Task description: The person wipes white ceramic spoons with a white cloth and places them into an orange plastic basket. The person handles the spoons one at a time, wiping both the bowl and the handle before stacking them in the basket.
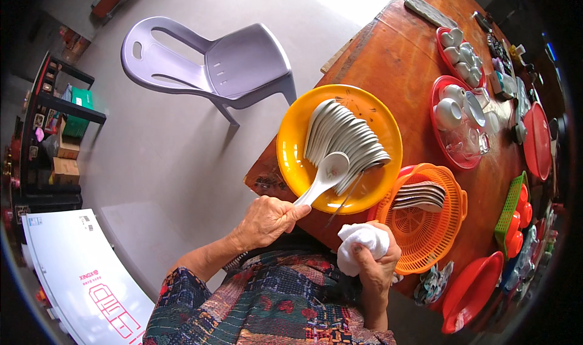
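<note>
My left hand (266,221) grips the handle end of a white spoon (331,171) with a small flower print in its bowl. The spoon is over the near side of a yellow plate (291,140), which carries rows of nested white spoons (334,129) and a thin metal utensil (347,197). A bunched white cloth (360,245) is squeezed in my right hand (378,256), just below the plate. Beside that hand stands an orange plastic colander (410,240) holding several stacked spoons (419,195).
The wooden table (387,58) bears red trays (439,131) of white cups and glassware, a green basket (504,213) with red cups and a red basin (471,290). A lilac plastic chair (248,63) stands beyond the table's corner. A white chest freezer (68,254) is at lower left.
</note>
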Available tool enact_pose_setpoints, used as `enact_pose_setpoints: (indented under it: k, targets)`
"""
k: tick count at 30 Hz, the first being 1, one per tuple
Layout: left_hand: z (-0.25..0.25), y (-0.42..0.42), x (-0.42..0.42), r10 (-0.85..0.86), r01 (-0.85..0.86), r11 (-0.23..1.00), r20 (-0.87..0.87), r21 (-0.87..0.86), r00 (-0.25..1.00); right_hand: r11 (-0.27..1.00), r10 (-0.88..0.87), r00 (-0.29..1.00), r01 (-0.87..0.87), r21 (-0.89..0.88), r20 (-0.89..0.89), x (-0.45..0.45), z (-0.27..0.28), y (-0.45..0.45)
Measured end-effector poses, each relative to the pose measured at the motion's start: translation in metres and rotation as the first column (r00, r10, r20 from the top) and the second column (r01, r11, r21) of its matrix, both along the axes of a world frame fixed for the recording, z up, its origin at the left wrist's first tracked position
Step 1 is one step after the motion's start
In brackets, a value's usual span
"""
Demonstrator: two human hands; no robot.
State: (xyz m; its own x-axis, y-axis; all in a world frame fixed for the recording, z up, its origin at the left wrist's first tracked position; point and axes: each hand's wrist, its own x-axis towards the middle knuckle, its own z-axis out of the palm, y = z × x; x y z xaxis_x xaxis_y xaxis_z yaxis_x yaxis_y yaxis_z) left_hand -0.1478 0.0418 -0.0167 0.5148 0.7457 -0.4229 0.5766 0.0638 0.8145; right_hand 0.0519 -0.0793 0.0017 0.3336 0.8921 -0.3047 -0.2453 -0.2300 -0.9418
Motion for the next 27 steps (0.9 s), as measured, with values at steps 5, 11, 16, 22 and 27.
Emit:
enact_pose_setpoints:
  k: [5, 11, 16, 22, 27]
  targets:
    - [-0.005, 0.001, 0.000, 0.008, -0.004, 0.998, -0.064, 0.057, 0.998, 1.000, -0.005, 1.000, 0.005, 0.020, 0.017, 0.001, 0.004, -0.005]
    - [0.005, 0.001, 0.004, 0.105, -0.096, 0.963, -0.024, 0.253, 0.994, 0.995, -0.058, 0.998, 0.060, 0.081, -0.035, 0.015, 0.016, -0.023]
    - [0.031, -0.015, 0.054, -0.092, 0.019, 0.891, 0.139, 0.453, 0.986, 0.944, -0.300, 0.953, 0.292, 0.155, 0.033, 0.044, 0.018, -0.051]
    - [0.021, -0.031, 0.152, -0.507, 0.366, 0.598, -0.017, 0.714, 0.862, 0.802, -0.567, 0.823, 0.541, 0.252, 0.040, 0.074, 0.013, -0.091]
    - [-0.010, -0.028, 0.215, -0.507, 0.610, 0.416, -0.385, 0.674, 0.771, 0.805, -0.565, 0.825, 0.544, 0.237, 0.026, 0.093, 0.007, -0.110]
